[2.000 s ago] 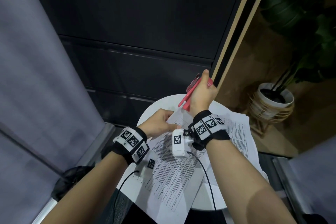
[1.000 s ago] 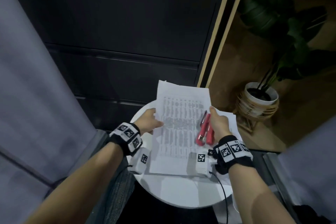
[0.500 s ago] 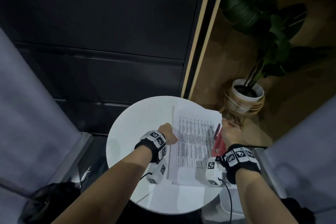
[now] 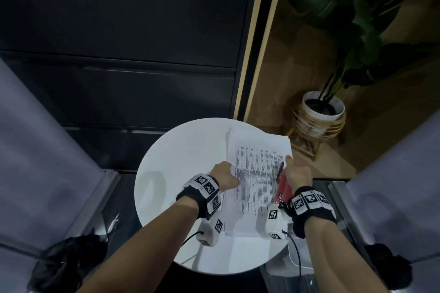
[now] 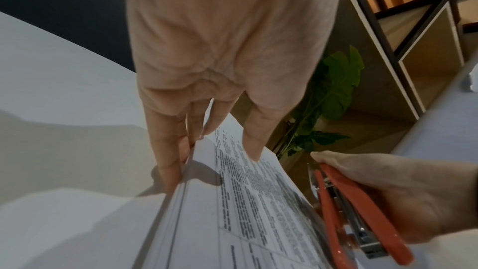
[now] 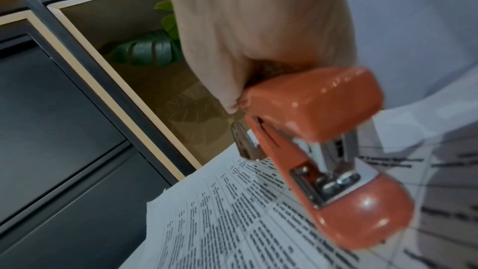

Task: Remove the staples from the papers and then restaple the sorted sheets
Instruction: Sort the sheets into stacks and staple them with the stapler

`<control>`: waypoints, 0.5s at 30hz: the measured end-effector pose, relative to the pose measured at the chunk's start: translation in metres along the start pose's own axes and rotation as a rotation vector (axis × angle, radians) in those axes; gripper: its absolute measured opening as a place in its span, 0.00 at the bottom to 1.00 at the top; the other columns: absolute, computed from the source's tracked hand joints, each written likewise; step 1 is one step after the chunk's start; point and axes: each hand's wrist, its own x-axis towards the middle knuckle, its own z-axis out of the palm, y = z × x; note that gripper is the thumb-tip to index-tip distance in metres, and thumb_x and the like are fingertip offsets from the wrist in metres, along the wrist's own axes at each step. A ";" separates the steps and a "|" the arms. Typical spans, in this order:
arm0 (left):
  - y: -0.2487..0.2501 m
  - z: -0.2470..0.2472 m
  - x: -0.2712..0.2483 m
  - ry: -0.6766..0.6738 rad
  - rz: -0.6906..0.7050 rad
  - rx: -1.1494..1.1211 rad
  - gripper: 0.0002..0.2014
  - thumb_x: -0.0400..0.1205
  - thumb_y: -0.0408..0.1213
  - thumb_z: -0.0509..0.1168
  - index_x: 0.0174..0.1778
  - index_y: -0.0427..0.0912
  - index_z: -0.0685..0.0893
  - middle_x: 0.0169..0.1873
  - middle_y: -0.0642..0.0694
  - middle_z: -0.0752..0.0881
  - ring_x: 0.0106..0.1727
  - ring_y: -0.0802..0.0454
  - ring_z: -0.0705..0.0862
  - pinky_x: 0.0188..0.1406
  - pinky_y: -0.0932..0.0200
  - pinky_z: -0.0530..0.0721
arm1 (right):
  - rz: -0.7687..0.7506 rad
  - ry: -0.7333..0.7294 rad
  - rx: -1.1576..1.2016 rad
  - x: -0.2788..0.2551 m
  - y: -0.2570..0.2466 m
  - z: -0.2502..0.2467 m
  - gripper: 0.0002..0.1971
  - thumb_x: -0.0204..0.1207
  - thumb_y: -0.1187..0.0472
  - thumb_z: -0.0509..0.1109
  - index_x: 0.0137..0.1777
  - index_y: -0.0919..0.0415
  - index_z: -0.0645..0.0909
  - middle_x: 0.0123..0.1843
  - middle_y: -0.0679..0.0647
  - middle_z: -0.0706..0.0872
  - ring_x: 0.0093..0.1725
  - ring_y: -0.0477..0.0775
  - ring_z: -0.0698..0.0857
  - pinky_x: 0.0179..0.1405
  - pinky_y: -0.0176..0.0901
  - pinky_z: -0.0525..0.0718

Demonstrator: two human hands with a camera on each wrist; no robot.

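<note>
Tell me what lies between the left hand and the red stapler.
Only the printed top sheet of the papers spans from the left hand to the red stapler held in the right hand; the head view shows it.

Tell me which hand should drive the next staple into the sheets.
Right. The right hand already grips the red stapler beside the papers; the left hand is holding their left edge.

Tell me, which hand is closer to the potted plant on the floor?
Right. The right hand, holding the red stapler, is at the table edge nearest the potted plant; the left hand lies across the papers.
</note>
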 end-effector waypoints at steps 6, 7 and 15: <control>-0.017 -0.012 -0.012 0.024 -0.020 -0.034 0.39 0.80 0.41 0.70 0.82 0.37 0.57 0.73 0.40 0.73 0.64 0.42 0.81 0.60 0.51 0.83 | -0.033 0.168 0.167 -0.010 -0.018 0.009 0.33 0.83 0.38 0.58 0.54 0.74 0.82 0.55 0.68 0.84 0.55 0.65 0.80 0.53 0.50 0.76; -0.024 -0.022 -0.013 0.051 -0.053 0.037 0.42 0.80 0.43 0.70 0.84 0.37 0.52 0.75 0.38 0.71 0.67 0.41 0.79 0.61 0.51 0.82 | -0.021 0.129 0.258 -0.015 -0.029 0.010 0.30 0.84 0.40 0.58 0.50 0.72 0.81 0.48 0.65 0.83 0.48 0.62 0.80 0.47 0.46 0.73; -0.138 -0.078 -0.028 0.105 -0.317 0.547 0.62 0.68 0.79 0.56 0.82 0.46 0.28 0.82 0.39 0.29 0.83 0.36 0.33 0.80 0.31 0.41 | 0.275 -0.429 0.573 -0.032 -0.067 0.072 0.12 0.81 0.54 0.68 0.53 0.65 0.79 0.38 0.62 0.83 0.32 0.60 0.82 0.35 0.48 0.82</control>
